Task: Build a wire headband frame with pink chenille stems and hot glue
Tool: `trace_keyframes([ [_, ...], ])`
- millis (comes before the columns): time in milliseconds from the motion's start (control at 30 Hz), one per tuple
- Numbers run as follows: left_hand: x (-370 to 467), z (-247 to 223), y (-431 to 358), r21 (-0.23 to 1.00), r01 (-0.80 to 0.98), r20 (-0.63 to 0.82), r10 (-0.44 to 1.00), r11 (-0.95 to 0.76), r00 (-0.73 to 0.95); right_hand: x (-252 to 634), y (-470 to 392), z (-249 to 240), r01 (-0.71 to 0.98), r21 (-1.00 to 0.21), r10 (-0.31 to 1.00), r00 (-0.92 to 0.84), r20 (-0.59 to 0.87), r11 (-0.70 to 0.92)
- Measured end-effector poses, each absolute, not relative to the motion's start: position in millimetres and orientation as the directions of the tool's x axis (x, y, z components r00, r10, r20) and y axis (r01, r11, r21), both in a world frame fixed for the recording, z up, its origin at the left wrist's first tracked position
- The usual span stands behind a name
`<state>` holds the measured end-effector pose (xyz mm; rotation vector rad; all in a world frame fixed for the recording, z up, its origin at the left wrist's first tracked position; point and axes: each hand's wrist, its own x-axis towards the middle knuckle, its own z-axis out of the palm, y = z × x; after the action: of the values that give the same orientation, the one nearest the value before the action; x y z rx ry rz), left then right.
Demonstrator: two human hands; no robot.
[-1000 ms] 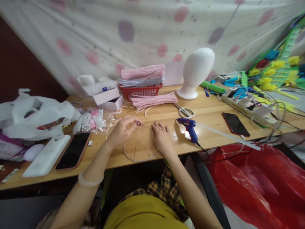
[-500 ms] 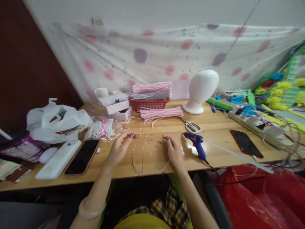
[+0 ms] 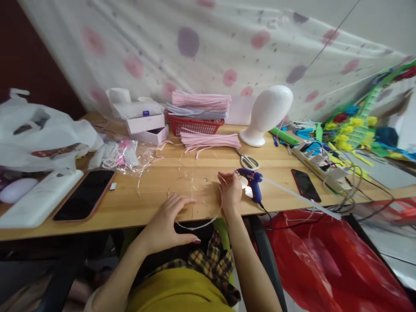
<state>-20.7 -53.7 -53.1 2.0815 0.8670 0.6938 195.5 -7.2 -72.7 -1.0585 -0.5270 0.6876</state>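
While left hand (image 3: 162,225) stands wide, thumb and fingers well apart, thin pale band (image 3: 192,228) curves between hands at near edge of table (image 3: 162,175). Bend points to near side; length runs left to right, then turns away toward right hand (image 3: 231,193). Right fingers curl beside band; whether they grip it, cannot tell. Glue gun (image 3: 254,181) lies rightward, nozzle pointing left.

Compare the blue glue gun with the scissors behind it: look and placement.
Color: the glue gun is blue; the scissors have pale handles.
Attachments: the glue gun has a dark cord and a long translucent stick at its back; the scissors have neither.
Placement: the glue gun is beside the right hand, near the front edge of the table; the scissors lie farther back, blades toward the pink bundle.
Shared: both rest on the table.
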Motion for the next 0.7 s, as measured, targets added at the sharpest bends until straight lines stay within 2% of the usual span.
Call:
trace_keyframes([
  [100,-17,-60,-56,0.686,0.408,0.235,0.714,-0.603,0.660,196,-7,-65,-0.290,-0.896,0.732,0.679,0.055,0.336],
  [233,-13,-69,-52,0.619,0.398,0.326,0.684,-0.676,0.653,195,-17,-54,-0.260,-0.901,0.728,0.680,0.085,0.348],
  [400,-22,-70,-33,0.620,0.399,0.412,0.713,-0.676,0.568,197,-34,-46,-0.158,-0.929,0.739,0.656,0.154,0.334],
  [600,-38,-68,-3,0.629,0.423,0.385,0.734,-0.652,0.560,202,-50,-21,0.013,-0.935,0.727,0.625,0.284,0.354],
  [700,-43,-70,2,0.645,0.463,0.346,0.772,-0.608,0.533,207,-80,-2,0.158,-0.910,0.759,0.508,0.408,0.384],
])
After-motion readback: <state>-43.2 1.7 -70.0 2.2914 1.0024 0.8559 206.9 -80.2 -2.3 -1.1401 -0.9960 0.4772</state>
